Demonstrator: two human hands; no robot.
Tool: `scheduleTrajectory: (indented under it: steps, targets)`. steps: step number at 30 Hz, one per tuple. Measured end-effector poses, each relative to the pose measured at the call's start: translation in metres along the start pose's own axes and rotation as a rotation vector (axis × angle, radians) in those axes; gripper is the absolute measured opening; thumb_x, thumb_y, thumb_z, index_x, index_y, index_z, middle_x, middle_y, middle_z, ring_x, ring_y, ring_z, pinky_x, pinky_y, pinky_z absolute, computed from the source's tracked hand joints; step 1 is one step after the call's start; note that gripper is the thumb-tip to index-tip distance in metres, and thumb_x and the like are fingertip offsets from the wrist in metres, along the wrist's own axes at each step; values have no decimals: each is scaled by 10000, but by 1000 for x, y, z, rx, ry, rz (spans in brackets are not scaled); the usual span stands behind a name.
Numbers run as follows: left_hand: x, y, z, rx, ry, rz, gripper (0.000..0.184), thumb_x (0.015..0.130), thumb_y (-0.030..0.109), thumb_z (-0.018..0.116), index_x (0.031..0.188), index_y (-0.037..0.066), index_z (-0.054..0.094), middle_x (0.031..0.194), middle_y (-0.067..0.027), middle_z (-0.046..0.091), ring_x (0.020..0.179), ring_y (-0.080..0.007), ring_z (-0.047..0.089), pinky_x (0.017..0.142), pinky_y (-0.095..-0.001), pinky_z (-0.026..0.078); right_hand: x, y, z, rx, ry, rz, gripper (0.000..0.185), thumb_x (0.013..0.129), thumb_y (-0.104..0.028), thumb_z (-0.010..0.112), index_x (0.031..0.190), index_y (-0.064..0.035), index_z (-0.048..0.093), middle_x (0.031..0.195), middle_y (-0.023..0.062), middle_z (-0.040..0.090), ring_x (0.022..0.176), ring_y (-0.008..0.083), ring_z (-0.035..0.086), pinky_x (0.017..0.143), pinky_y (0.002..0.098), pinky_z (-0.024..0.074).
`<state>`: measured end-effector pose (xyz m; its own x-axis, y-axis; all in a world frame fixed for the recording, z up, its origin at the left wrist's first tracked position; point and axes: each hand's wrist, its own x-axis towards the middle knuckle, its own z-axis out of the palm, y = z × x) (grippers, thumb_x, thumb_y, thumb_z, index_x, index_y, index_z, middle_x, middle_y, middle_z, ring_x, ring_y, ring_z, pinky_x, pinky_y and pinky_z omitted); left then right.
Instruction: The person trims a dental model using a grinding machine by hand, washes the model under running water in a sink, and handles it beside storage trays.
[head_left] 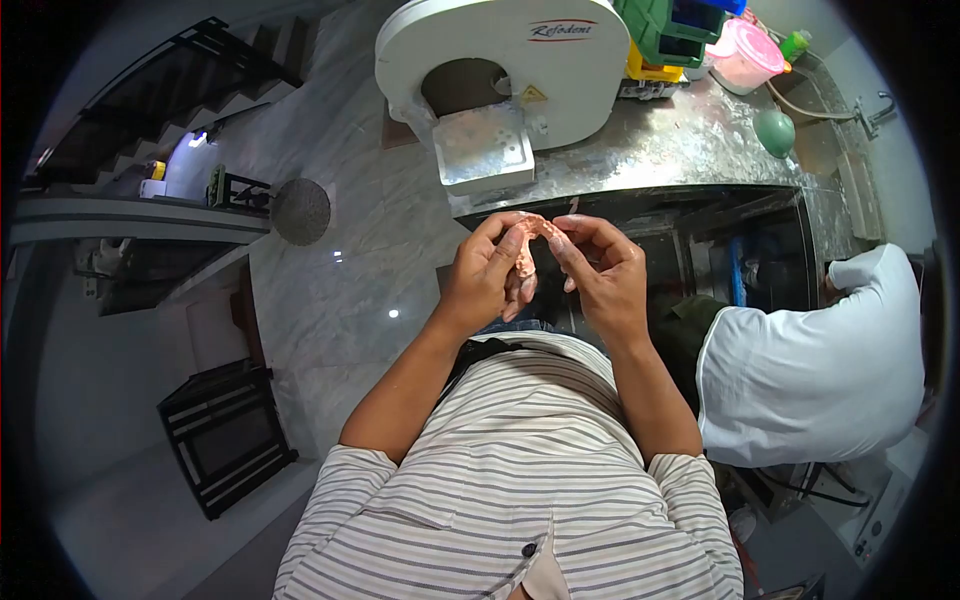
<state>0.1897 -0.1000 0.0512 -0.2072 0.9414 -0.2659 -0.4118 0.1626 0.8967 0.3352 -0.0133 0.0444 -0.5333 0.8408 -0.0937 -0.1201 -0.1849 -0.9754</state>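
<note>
1. Grey flooring (345, 285) is stretching away on my 9 o'clock side, while a speckled counter (660, 150) is running off toward 2 o'clock, carrying a white machine (575, 85) near 12; I'm reading every direction from the held piece.
2. Just above mid-frame, I'm seeing a pink arch-shaped piece (526, 245) being held in the air, short of the counter's edge.
3. My left hand (480, 275) is pinching it along its 9 o'clock side; my right hand (612, 278) is closing thumb-first on its 3 o'clock end, its other fingers (602, 232) bending loosely.
4. For steady handling, I'm favouring light, even pressure from both sides; the arch is looking thin, so twisting or spreading its ends could crack it, I judge.
5. I'm also advising turning it slowly, so the shaded inner curve is catching light.
6. Both hands are hiding much of the arch, and its fine surface is staying too small to read.
7. Toward 4 o'clock, a co-worker in a white top (815, 365) is bending over; what their hands are doing, I can't tell.
</note>
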Motion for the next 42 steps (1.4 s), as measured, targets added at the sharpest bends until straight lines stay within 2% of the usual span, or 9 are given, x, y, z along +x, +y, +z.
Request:
scheduleTrajectory:
  steps: [11, 24, 27, 31, 33, 36, 37, 39, 42]
  targets:
    - [8, -1, 12, -83, 94, 208, 297, 1092, 298, 422, 1232, 46, 492, 618, -33, 520, 416, -64, 435, 316, -216, 321, 21, 2, 25, 298, -38, 173, 161, 892, -63, 748, 1020, 30, 716, 801, 24, 678, 623, 53, 577, 523, 201, 419]
    - [15, 14, 14, -250, 66, 68, 350, 1093, 318, 415, 1247, 24, 525, 643, -42, 496, 403, -62, 356, 309, -211, 294, 27, 16, 18, 322, -74, 104, 178, 947, -115, 705, 1042, 36, 707, 757, 13, 662, 601, 51, 558, 502, 209, 410]
    - [14, 12, 16, -278, 59, 40, 353, 1094, 320, 408, 1240, 22, 529, 641, -40, 496, 400, -66, 360, 312, -211, 300, 28, 14, 13, 199, -98, 64, 190, 969, -144, 681, 1050, 27, 703, 756, 5, 659, 605, 45, 549, 507, 210, 416]
    - [12, 8, 13, -157, 28, 89, 373, 1091, 345, 415, 1239, 22, 529, 628, -32, 478, 406, -66, 376, 321, -216, 305, 42, 9, -28, 88, -282, 252, 204, 984, -185, 665, 1051, 4, 707, 736, -9, 650, 587, 43, 526, 531, 208, 436]
    - [11, 7, 12, -116, 53, 107, 380, 1090, 354, 419, 1238, 22, 530, 625, -27, 472, 412, -65, 382, 325, -219, 307, 56, 12, -63, -138, -356, 282, 210, 933, -87, 690, 1119, 10, 685, 824, 39, 687, 653, 101, 591, 589, 249, 496]
    - [8, 5, 12, -71, 89, 149, 389, 1083, 361, 437, 1242, 19, 534, 625, -17, 466, 431, -62, 390, 331, -220, 308, 64, 5, -85, -1176, 136, -483, 642, 786, 98, 684, 1391, -38, 520, 1159, 147, 677, 942, 247, 679, 838, 344, 549]
    - [7, 6, 11, -13, 99, 160, 379, 1082, 361, 444, 1217, 23, 549, 623, -5, 470, 454, -53, 408, 366, -219, 327, 66, -1, -86, -1085, 160, -358, 654, 818, 67, 686, 1429, -56, 490, 1190, 155, 675, 990, 228, 678, 876, 340, 536]
    - [7, 4, 9, 43, 112, 173, 370, 1081, 361, 450, 1192, 26, 564, 622, 7, 474, 477, -45, 426, 401, -218, 345, 64, -9, -82, -453, 24, -7, 537, 886, 2, 684, 1397, -33, 521, 1203, 133, 680, 1012, 187, 665, 887, 319, 525]
    - [9, -1, 8, 167, 145, 224, 373, 1080, 361, 456, 1194, 23, 567, 630, 13, 508, 491, -41, 449, 443, -225, 365, 50, -16, -56, -141, -224, 69, 325, 972, -123, 667, 1267, 6, 620, 1116, 72, 706, 954, 109, 644, 807, 264, 523]
